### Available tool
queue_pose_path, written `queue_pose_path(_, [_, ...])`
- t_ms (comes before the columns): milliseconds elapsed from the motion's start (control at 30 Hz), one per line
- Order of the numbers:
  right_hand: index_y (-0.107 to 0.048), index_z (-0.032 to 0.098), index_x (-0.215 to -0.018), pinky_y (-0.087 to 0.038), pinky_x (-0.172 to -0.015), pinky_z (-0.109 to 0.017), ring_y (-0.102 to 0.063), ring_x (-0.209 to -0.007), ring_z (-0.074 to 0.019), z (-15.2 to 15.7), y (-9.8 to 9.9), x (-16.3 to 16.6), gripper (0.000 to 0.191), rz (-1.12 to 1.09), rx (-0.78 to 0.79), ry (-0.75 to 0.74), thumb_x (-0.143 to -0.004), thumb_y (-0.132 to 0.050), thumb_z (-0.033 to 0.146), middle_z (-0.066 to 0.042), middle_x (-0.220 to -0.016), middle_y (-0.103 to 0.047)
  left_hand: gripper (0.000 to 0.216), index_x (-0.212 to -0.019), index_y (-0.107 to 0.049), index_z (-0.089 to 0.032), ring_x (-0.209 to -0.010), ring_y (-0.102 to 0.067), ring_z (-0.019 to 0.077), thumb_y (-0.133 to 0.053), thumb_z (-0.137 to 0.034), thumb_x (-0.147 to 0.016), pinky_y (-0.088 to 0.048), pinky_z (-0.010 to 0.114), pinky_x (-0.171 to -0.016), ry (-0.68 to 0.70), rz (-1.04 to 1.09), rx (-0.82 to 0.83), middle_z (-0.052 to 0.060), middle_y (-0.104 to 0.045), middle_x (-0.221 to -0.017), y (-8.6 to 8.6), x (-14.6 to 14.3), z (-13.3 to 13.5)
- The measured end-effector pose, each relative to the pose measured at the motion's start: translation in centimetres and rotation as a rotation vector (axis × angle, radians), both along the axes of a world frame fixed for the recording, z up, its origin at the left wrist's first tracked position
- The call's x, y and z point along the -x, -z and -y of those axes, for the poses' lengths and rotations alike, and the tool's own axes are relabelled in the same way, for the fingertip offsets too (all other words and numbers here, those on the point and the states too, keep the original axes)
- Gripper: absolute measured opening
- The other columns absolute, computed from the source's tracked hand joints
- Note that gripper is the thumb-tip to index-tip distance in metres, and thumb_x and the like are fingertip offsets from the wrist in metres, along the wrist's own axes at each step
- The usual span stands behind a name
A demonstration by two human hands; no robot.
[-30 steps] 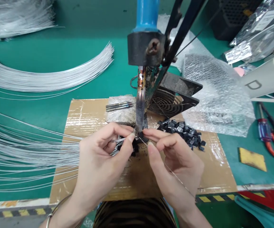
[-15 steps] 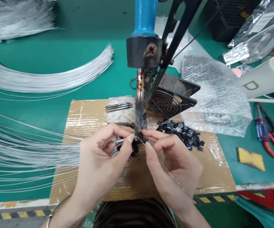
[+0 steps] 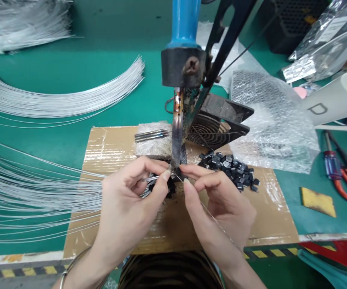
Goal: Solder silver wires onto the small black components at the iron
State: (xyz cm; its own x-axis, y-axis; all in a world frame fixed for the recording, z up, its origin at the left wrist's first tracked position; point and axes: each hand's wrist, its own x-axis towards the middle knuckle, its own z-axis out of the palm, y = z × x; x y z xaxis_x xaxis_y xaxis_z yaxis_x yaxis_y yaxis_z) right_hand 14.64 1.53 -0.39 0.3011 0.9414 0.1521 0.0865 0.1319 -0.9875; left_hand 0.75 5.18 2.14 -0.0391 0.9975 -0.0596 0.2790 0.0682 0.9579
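Bracelet (image 3: pixel 63 277) on the left wrist is about the closest thing to the camera, down and left of the fingers. Left hand (image 3: pixel 128 204) has thumb and index pinched shut on a thin grey wire (image 3: pixel 149 178), with the end right at the fingertips. Right hand (image 3: pixel 221 204) is pinching too, gripping a fine silvery strand (image 3: pixel 213 218) that runs back along the palm; its tip pokes out between the two sets of fingers, just under the soldering iron (image 3: pixel 177 132). Can't tell if metal actually touches there, it's too tiny.

Cardboard sheet (image 3: pixel 167 233) lies below both hands on the green desk (image 3: pixel 116 68). Loose wires (image 3: pixel 47 196) fan out left of the left fingers. Pile of little black pieces (image 3: pixel 229 168) sits just beyond the right fingers, off to their right. Slightly past the left fingers is a film-wrapped block (image 3: pixel 152 149) with metal rods (image 3: pixel 151 135) on top. Further out: a dusty fan (image 3: pixel 218 126) beyond the right fingers, then a curved white wire bundle (image 3: pixel 65 104) far beyond the left ones.
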Motion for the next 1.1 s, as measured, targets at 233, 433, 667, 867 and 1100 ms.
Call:
queue_pose_path(233, [-0.066,0.024,-0.088,-0.059,-0.102,-0.033,-0.076,-0.116,-0.0199,0.16,0.23,-0.28,0.020,0.021,-0.011,-0.040,-0.092,-0.071,0.005,-0.003,-0.117,-0.080,0.013,-0.081,-0.074,-0.023,-0.078,-0.073,0.0072,-0.074,-0.013,-0.089,-0.055,0.011,-0.069,0.012,0.027,-0.014,-0.004,-0.078,-0.089,0.07,0.00,0.14])
queue_pose_path(433, [-0.065,0.024,-0.088,-0.057,-0.104,-0.032,-0.075,-0.117,-0.0196,0.20,0.31,-0.28,0.021,0.002,-0.014,-0.043,-0.092,-0.071,0.004,-0.003,-0.117,-0.079,0.013,-0.080,-0.075,-0.022,-0.078,-0.073,0.0083,-0.075,-0.013,-0.088,-0.054,0.011,-0.066,-0.003,0.010,-0.006,-0.003,-0.078,-0.088,0.05,0.00,0.13])
queue_pose_path(667, [-0.066,0.023,-0.087,-0.058,-0.103,-0.033,-0.076,-0.115,-0.0195,0.13,0.21,-0.21,0.020,-0.004,0.003,-0.037,-0.092,-0.071,0.005,-0.003,-0.116,-0.080,0.014,-0.079,-0.074,-0.022,-0.074,-0.072,0.0076,-0.073,-0.012,-0.089,-0.054,0.012,-0.066,0.023,0.015,-0.001,-0.003,-0.077,-0.086,0.09,0.10,0.09])
queue_pose_path(867, [-0.067,0.023,-0.086,-0.059,-0.101,-0.035,-0.077,-0.112,-0.0208,0.07,-0.03,0.12,0.018,-0.010,0.009,-0.012,-0.092,-0.073,0.007,-0.004,-0.115,-0.080,0.014,-0.079,-0.074,-0.022,-0.075,-0.072,0.0074,-0.073,-0.012,-0.090,-0.054,0.012,-0.067,0.025,0.023,0.010,-0.004,-0.077,-0.086,-0.02,-0.01,-0.01])
queue_pose_path(1100, [-0.069,0.023,-0.086,-0.063,-0.095,-0.039,-0.079,-0.107,-0.0239,0.07,0.02,0.12,0.016,0.022,-0.011,0.013,-0.093,-0.073,0.009,-0.007,-0.113,-0.081,0.015,-0.078,-0.074,-0.021,-0.076,-0.073,0.0089,-0.073,-0.010,-0.088,-0.054,0.013,-0.066,0.009,0.032,0.007,-0.002,-0.077,-0.085,-0.33,-0.23,-0.01])
